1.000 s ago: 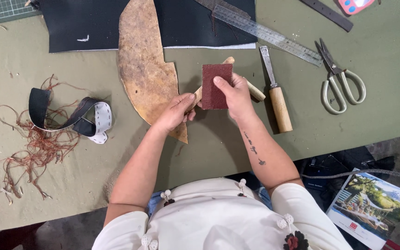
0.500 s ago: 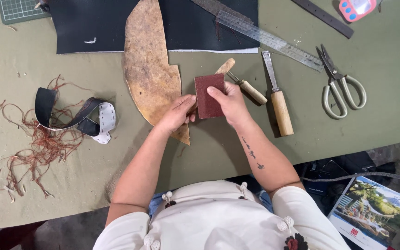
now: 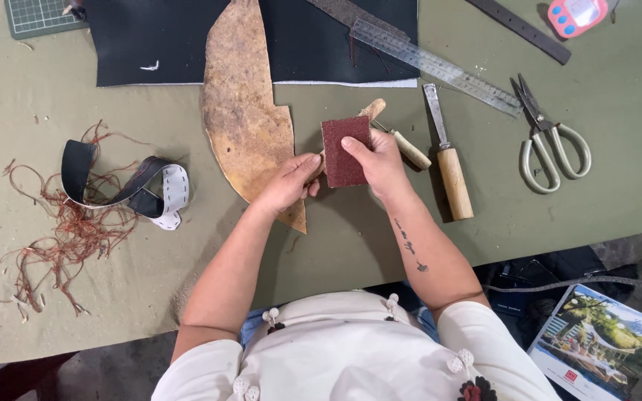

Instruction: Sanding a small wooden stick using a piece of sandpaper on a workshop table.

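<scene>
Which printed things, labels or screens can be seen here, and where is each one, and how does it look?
Small device with a screen: top right of the table, rounded pink body, pale screen, blue buttons.
Magazine: on the floor at bottom right, below the table edge, rectangular, glossy cover with a green landscape picture.
Cutting mat: top left corner of the table, green with a pale printed grid.
Ruler: upper middle, long, clear, with printed marks.

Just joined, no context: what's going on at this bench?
A person at a green table holds a small dark red abrasive sheet in the right hand, rubbing it against something thin gripped by the left hand, beside a tan curved leather piece. A wooden-handled knife, scissors and a steel ruler lie to the right; a strap and reddish threads to the left.
</scene>
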